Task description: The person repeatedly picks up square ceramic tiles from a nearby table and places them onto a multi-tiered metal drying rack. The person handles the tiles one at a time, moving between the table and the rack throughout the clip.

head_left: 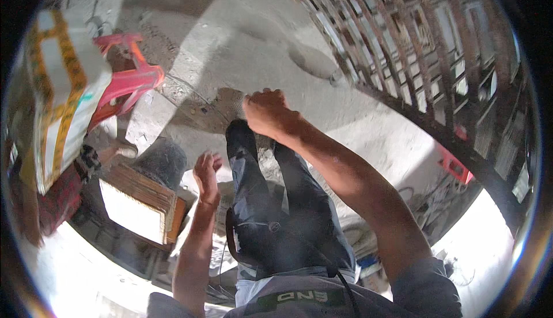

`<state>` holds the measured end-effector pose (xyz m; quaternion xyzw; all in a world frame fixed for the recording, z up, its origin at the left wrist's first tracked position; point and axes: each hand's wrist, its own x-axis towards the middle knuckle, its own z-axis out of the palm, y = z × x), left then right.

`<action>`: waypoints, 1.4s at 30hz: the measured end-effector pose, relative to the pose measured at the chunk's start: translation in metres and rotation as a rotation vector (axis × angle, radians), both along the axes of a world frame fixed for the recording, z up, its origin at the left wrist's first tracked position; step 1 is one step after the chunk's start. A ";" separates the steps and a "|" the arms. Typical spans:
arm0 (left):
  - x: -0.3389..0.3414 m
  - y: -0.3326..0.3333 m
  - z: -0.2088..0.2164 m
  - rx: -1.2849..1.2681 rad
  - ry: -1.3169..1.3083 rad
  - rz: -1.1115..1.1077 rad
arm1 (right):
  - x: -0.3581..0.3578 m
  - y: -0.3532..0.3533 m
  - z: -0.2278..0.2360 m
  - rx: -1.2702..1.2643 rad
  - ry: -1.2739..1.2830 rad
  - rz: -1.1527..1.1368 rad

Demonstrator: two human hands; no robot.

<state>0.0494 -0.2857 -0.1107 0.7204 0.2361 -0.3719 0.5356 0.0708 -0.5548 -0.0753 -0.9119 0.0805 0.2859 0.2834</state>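
Observation:
My right hand (266, 113) is closed in a fist in front of my knees, above the dusty floor. Its fingers curl away from view, so anything inside them is hidden. To its lower left, my left hand (207, 175) hangs beside my left thigh with its fingers loosely bent and apart, and nothing shows in it. My legs in dark trousers (253, 185) are below both hands. Nearest to the left hand on the outer side are a dark rounded container (164, 161) and a brown-edged box (141, 200) with a bright pale face.
At left, a white box (95, 79) with yellow tape is beside a pinkish-red plastic stool (135, 79). Another person's red patterned clothing (60, 203) shows below that box. A large dark slatted rack (415, 41) fills the upper right, with a red plastic object (455, 165) beneath its edge.

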 end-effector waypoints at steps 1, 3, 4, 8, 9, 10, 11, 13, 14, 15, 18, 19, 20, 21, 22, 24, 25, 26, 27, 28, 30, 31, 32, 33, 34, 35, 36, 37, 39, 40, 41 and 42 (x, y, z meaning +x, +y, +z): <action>-0.020 0.018 0.003 -0.103 -0.057 0.067 | 0.005 0.010 0.019 0.016 -0.089 0.044; -0.049 0.014 0.038 -0.096 -0.058 0.289 | 0.012 0.038 0.044 -0.028 -0.187 0.204; -0.064 0.018 0.050 -0.157 -0.083 0.340 | 0.013 0.054 0.049 -0.033 -0.235 0.306; -0.106 0.029 0.091 -0.196 -0.177 0.471 | 0.025 0.136 0.100 -0.098 -0.216 0.649; -0.112 0.030 0.099 -0.167 -0.158 0.493 | 0.025 0.153 0.109 -0.090 -0.220 0.731; -0.118 0.035 0.107 -0.139 -0.139 0.515 | 0.023 0.171 0.118 -0.082 -0.225 0.811; -0.124 0.043 0.113 -0.150 -0.177 0.533 | 0.023 0.190 0.126 -0.083 -0.226 0.888; -0.128 0.057 0.128 -0.150 -0.180 0.601 | 0.023 0.223 0.144 -0.225 -0.159 1.053; -0.130 0.065 0.132 -0.147 -0.176 0.638 | 0.023 0.238 0.149 -0.305 -0.123 1.129; -0.134 0.075 0.133 -0.148 -0.184 0.661 | 0.024 0.254 0.146 -0.337 -0.040 1.159; -0.144 0.113 0.140 -0.168 -0.191 0.761 | 0.028 0.290 0.139 -0.346 0.075 1.278; -0.144 0.126 0.146 -0.196 -0.183 0.795 | 0.030 0.297 0.127 -0.374 0.046 1.251; -0.144 0.141 0.152 -0.218 -0.176 0.843 | 0.034 0.305 0.116 -0.396 0.012 1.238; -0.148 0.159 0.156 -0.215 -0.186 0.866 | 0.038 0.314 0.113 -0.430 0.014 1.186; -0.154 0.178 0.160 -0.198 -0.200 0.886 | 0.043 0.323 0.116 -0.457 0.014 1.138; -0.163 0.216 0.164 -0.169 -0.235 0.920 | 0.061 0.341 0.132 -0.510 0.185 1.209; -0.171 0.235 0.158 -0.174 -0.260 1.004 | 0.065 0.351 0.136 -0.560 0.189 1.224; -0.175 0.258 0.158 -0.164 -0.244 1.025 | 0.069 0.363 0.139 -0.612 0.198 1.232; -0.181 0.279 0.157 -0.159 -0.217 1.046 | 0.075 0.377 0.143 -0.630 0.220 1.245; -0.186 0.300 0.155 -0.155 -0.190 1.065 | 0.081 0.392 0.148 -0.650 0.243 1.257; -0.197 0.335 0.146 -0.106 -0.254 1.109 | 0.095 0.412 0.148 -0.664 0.244 1.238; -0.201 0.350 0.140 -0.104 -0.252 1.167 | 0.106 0.421 0.139 -0.655 0.218 1.208; -0.204 0.362 0.135 -0.094 -0.250 1.221 | 0.115 0.429 0.128 -0.637 0.191 1.175; -0.206 0.373 0.133 -0.071 -0.218 1.249 | 0.122 0.438 0.118 -0.509 0.118 1.012; -0.207 0.381 0.132 -0.049 -0.186 1.275 | 0.131 0.446 0.107 -0.381 0.047 0.847; -0.212 0.389 0.129 -0.048 -0.174 1.304 | 0.134 0.459 0.102 -0.242 -0.015 0.684; -0.215 0.389 0.125 -0.049 -0.163 1.333 | 0.137 0.467 0.097 -0.218 -0.055 0.690; -0.216 0.387 0.121 -0.050 -0.152 1.361 | 0.140 0.475 0.093 -0.193 -0.094 0.695; -0.215 0.381 0.122 -0.045 -0.115 1.411 | 0.139 0.491 0.087 -0.095 -0.130 0.631; -0.212 0.376 0.121 -0.033 -0.078 1.425 | 0.141 0.496 0.085 -0.027 -0.133 0.558; -0.210 0.370 0.119 -0.036 -0.073 1.437 | 0.144 0.503 0.081 0.045 -0.129 0.493; -0.204 0.367 0.117 -0.040 -0.080 1.451 | 0.149 0.504 0.071 0.071 -0.083 0.429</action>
